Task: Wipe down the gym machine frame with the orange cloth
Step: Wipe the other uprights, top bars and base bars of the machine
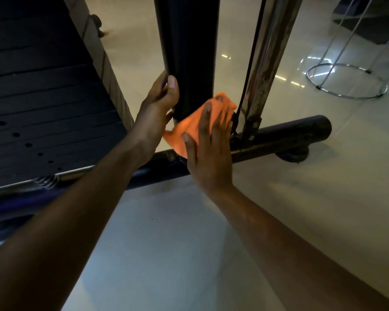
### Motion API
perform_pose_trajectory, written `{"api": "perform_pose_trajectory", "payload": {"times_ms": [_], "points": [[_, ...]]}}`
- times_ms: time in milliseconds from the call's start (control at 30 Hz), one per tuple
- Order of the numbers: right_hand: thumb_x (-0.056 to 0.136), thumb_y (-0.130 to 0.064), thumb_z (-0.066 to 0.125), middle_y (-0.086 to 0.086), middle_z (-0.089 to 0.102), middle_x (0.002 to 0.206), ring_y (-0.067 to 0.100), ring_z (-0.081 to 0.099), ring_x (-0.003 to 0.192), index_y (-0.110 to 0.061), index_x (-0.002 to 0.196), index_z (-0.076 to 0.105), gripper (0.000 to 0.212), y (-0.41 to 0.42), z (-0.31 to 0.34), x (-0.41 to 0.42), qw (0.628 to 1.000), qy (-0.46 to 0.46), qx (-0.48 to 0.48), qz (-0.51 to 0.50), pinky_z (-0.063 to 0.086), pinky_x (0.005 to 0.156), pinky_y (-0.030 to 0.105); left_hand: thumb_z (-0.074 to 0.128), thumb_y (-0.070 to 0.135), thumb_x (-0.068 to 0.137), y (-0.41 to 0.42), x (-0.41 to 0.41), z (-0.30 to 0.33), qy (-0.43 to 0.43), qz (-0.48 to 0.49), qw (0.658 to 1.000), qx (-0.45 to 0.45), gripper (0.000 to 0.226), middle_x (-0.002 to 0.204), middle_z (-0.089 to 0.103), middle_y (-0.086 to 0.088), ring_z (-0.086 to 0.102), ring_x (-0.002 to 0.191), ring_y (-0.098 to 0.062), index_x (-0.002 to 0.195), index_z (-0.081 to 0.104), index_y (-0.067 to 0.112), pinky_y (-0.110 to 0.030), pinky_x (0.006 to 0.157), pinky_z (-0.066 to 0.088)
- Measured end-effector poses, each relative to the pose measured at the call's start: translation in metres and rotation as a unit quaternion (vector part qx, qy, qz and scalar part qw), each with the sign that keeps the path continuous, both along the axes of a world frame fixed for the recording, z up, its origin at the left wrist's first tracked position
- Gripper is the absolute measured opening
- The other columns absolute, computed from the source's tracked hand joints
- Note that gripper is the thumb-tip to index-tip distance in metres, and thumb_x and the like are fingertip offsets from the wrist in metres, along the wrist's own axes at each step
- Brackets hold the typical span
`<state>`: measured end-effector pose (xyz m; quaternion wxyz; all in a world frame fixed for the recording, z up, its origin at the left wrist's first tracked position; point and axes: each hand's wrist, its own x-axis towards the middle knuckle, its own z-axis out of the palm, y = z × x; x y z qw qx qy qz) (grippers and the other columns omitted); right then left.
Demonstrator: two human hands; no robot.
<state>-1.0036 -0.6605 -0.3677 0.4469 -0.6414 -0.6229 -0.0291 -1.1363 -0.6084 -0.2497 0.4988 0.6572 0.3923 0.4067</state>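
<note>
Two hands meet at the black upright post (189, 52), which stands vertical on a base tube (279, 135) running left to right. Left hand (157, 106) grips the post; right hand (209, 149), fingers straight, presses the orange cloth (191, 124) against its foot.
</note>
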Motion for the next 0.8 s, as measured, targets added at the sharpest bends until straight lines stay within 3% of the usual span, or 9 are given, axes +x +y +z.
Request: {"api": "perform_pose_trajectory", "payload": {"times_ms": [100,200,300,400,467,600,667,733,800], "points": [[0.115,-0.04,0.052,0.019,0.014,0.179,0.046,0.007,0.165,-0.016,0.173,0.004,0.079,-0.015,-0.056,0.017,0.993,-0.109,-0.042,-0.014,0.024,0.128,0.071,0.045,0.048,0.114,0.001,0.002,-0.003,-0.008,0.019,1.0,-0.008,0.053,0.155,0.058,0.006,0.053,0.143,-0.008,0.159,0.043,0.021,-0.043,0.124,0.041],[0.115,-0.039,0.052,0.023,0.016,0.178,0.049,0.009,0.165,-0.013,0.173,0.007,0.078,-0.018,-0.071,0.027,0.981,-0.182,-0.059,-0.027,0.014,0.131,0.07,0.054,0.06,0.106,0.003,-0.002,-0.017,0.012,0.037,0.999,-0.018,0.063,0.156,0.056,0.003,0.052,0.144,-0.009,0.159,0.045,0.026,-0.044,0.124,0.042],[0.115,-0.044,0.048,0.021,0.007,0.18,0.046,0.005,0.166,-0.011,0.173,0.006,0.079,-0.003,-0.046,0.014,0.995,-0.093,-0.016,-0.028,0.004,0.133,0.066,0.054,0.068,0.103,0.002,-0.008,-0.044,0.036,0.039,0.997,-0.051,0.066,0.159,0.053,0.01,0.049,0.145,-0.006,0.16,0.044,0.038,-0.047,0.124,0.04],[0.114,-0.041,0.049,0.02,0.0,0.181,0.042,-0.003,0.168,-0.008,0.173,0.005,0.08,0.005,-0.034,-0.012,0.999,0.036,0.005,-0.034,0.006,0.132,0.068,0.052,0.073,0.101,0.0,-0.011,-0.058,0.044,0.022,0.997,-0.061,0.066,0.163,0.049,0.013,0.048,0.145,-0.006,0.16,0.043,0.044,-0.049,0.122,0.043],[0.115,-0.045,0.048,0.023,0.0,0.18,0.045,-0.003,0.167,-0.009,0.173,0.003,0.082,0.006,-0.044,-0.016,0.998,0.026,-0.008,-0.055,0.009,0.132,0.068,0.051,0.066,0.105,0.0,-0.011,-0.059,0.041,0.03,0.997,-0.062,0.06,0.164,0.045,0.018,0.046,0.144,-0.001,0.161,0.04,0.047,-0.046,0.123,0.04],[0.113,-0.051,0.05,0.027,0.01,0.177,0.055,0.01,0.163,-0.015,0.172,-0.004,0.087,-0.002,-0.095,0.019,0.986,-0.155,-0.053,-0.034,0.013,0.131,0.07,0.052,0.065,0.105,0.001,-0.011,-0.064,0.043,0.032,0.996,-0.072,0.057,0.159,0.052,0.019,0.048,0.144,-0.001,0.159,0.042,0.05,-0.042,0.12,0.041],[0.111,-0.049,0.053,0.026,0.009,0.178,0.054,0.011,0.163,-0.018,0.172,-0.006,0.091,-0.009,-0.11,0.035,0.979,-0.184,-0.086,-0.031,0.013,0.13,0.072,0.051,0.066,0.104,-0.001,-0.01,-0.066,0.048,0.032,0.996,-0.071,0.058,0.158,0.053,0.02,0.049,0.144,-0.002,0.159,0.041,0.051,-0.04,0.119,0.04],[0.111,-0.054,0.047,0.023,0.0,0.18,0.051,0.005,0.165,-0.017,0.174,-0.003,0.088,-0.01,-0.112,0.033,0.983,-0.147,-0.1,-0.053,0.01,0.131,0.071,0.048,0.063,0.108,-0.001,-0.008,-0.068,0.047,0.026,0.996,-0.07,0.057,0.161,0.048,0.018,0.046,0.146,-0.005,0.162,0.036,0.049,-0.037,0.113,0.042],[0.113,-0.055,0.041,0.019,-0.006,0.18,0.045,-0.005,0.166,-0.016,0.174,0.001,0.083,-0.004,-0.102,0.011,0.993,-0.032,-0.095,-0.064,0.004,0.132,0.069,0.045,0.063,0.109,0.0,-0.007,-0.072,0.05,0.023,0.997,-0.06,0.058,0.163,0.045,0.017,0.044,0.146,-0.006,0.163,0.033,0.047,-0.037,0.115,0.04]]}}
